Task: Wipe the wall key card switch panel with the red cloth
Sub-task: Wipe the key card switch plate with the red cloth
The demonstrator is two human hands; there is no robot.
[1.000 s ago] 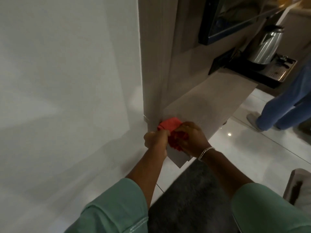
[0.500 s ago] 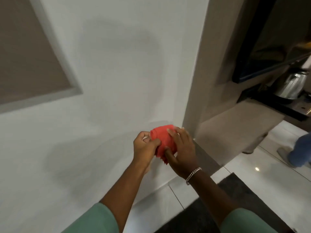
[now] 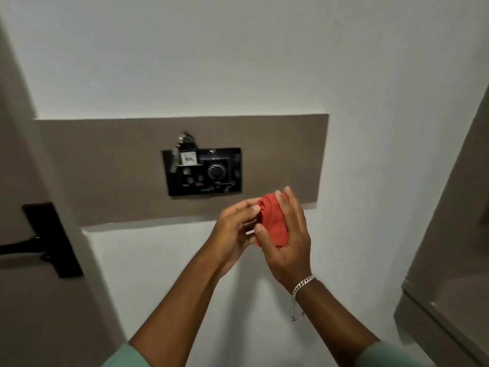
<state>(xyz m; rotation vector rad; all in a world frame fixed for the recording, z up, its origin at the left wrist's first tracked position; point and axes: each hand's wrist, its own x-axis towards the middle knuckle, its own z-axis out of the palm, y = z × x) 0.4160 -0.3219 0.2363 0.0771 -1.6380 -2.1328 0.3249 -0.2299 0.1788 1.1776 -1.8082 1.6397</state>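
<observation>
Both hands meet in front of the wall: the right hand cups the bunched red cloth, its fingers curled round the far side and its thumb pressed on the near side, while the left hand lies against the cloth's left edge with fingers loosely bent and thumb touching the fabric. A silver chain bracelet hangs at the right wrist, and pale green sleeves show at the bottom edge. The cloth is held in the air below and to the right of the black key card switch panel, not touching it. That panel sits in a brown wood-look strip set across the white wall; a card with a keyring stands in the slot at its upper left, and small buttons and a round grille mark its face. At the left is a door with a black handle plate; at the right edge, a grey-brown cabinet side. Compared with half a second ago, the view has swung up and to the left, so the panel and door handle have come into sight, while the kettle, the floor and the other person's legs have dropped out. The cloth remains gripped between both hands.
</observation>
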